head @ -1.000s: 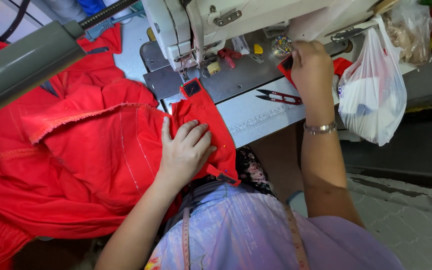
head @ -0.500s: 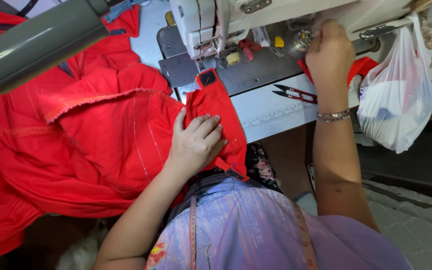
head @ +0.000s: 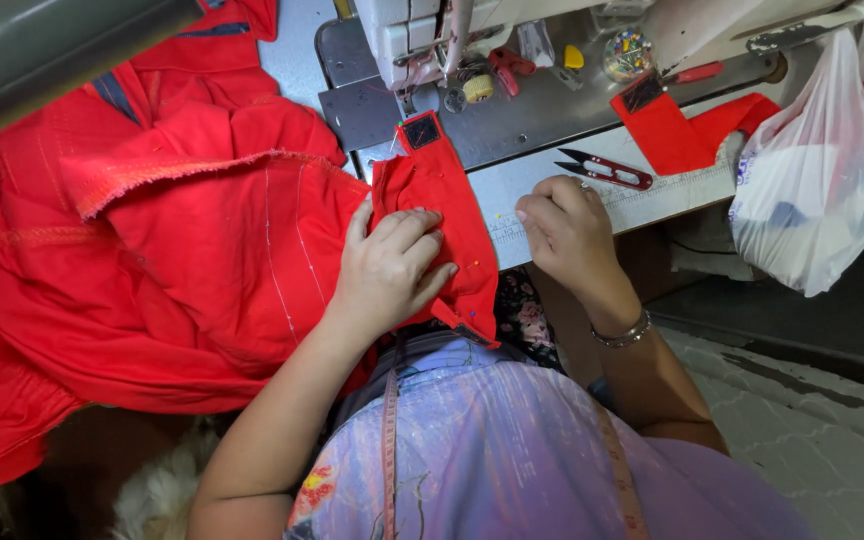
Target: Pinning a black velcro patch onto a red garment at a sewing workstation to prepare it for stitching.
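Observation:
A large red garment (head: 182, 250) lies spread over the left of the sewing table. A narrow red fabric strip (head: 442, 200) with a small black patch at its top runs from the machine's needle plate (head: 372, 115) down to the table edge. My left hand (head: 387, 270) lies flat on the garment and the strip, fingers spread. My right hand (head: 567, 230) hovers at the table's front edge just right of the strip, fingers loosely curled, nothing visible in it. Red-handled thread snips (head: 607, 170) lie just beyond it.
The white sewing machine (head: 422, 30) stands at the top centre. Another red fabric piece (head: 677, 130) lies at the right, next to a white plastic bag (head: 812, 190) hanging off the table. A measuring tape (head: 389, 450) hangs around my neck. A grey bar (head: 42, 50) crosses the top left.
My right hand has come down from the machine's right end to the table edge beside the strip. My left hand has stayed pressed on the red fabric.

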